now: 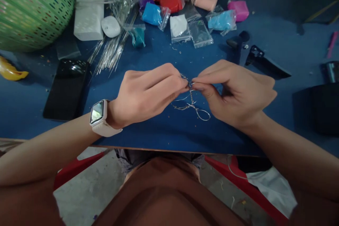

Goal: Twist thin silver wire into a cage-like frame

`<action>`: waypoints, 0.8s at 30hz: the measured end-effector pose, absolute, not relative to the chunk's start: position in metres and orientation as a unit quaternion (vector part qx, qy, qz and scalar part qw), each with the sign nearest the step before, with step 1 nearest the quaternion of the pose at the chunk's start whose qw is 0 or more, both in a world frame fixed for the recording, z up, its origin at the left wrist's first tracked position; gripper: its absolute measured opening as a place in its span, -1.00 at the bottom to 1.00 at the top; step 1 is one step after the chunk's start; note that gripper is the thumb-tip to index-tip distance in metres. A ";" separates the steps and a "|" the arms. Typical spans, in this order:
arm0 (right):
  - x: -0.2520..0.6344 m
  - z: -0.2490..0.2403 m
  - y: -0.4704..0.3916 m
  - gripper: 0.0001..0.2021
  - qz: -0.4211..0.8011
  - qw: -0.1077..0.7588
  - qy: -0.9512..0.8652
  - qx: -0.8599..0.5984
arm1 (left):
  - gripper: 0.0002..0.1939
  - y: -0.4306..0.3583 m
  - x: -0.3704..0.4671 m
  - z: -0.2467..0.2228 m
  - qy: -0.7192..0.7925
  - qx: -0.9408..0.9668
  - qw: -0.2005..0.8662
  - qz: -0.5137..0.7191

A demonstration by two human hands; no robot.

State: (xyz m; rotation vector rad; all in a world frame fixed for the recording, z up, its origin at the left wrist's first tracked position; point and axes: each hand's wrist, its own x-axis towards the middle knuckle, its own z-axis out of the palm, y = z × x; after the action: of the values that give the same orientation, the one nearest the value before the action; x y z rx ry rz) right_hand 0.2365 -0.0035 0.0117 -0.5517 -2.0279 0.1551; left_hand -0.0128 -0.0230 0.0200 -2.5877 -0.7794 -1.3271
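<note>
A thin silvery wire (203,114), twisted along parts of its length and bent into loops, hangs between my hands over the blue table. One rounded loop sticks out at its lower right end. My left hand (150,91), with a watch on its wrist, pinches the wire from the left, its fingertips partly hidden behind the knuckles. From the right, the thumb and index finger of my right hand (233,93) pinch the wire close to the left fingertips. The two hands' fingertips nearly meet.
A bundle of straight wires (112,51) lies beyond my left hand, beside a black phone (66,88). Bagged coloured clay packs (152,14) spread across the back. A green perforated basket (34,10) stands far left; a black-handled tool (268,63) lies right.
</note>
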 end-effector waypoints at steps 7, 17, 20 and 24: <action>0.237 0.016 -0.001 -0.83 -0.050 0.502 -0.844 -0.181 | -0.87 -0.027 -0.007 0.021 -0.263 -0.834 -0.070 -0.480; 0.239 0.010 0.003 -0.90 -0.108 0.509 -0.832 -0.194 | -0.97 -0.026 -0.009 0.020 -0.307 -0.824 -0.140 -0.455; 0.240 0.012 -0.001 -0.86 -0.109 0.509 -0.829 -0.204 | -0.97 -0.029 -0.006 0.023 -0.314 -0.797 -0.223 -0.464; 0.241 0.016 -0.004 -0.78 -0.098 0.486 -0.841 -0.217 | -0.95 -0.029 -0.005 0.026 -0.299 -0.766 -0.307 -0.480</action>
State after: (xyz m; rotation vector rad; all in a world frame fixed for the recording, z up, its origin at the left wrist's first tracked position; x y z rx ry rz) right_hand 0.2406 -0.0037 0.0157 -0.5271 -2.0451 -0.2395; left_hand -0.0049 -0.0293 0.0262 -3.0287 -1.1814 -1.8985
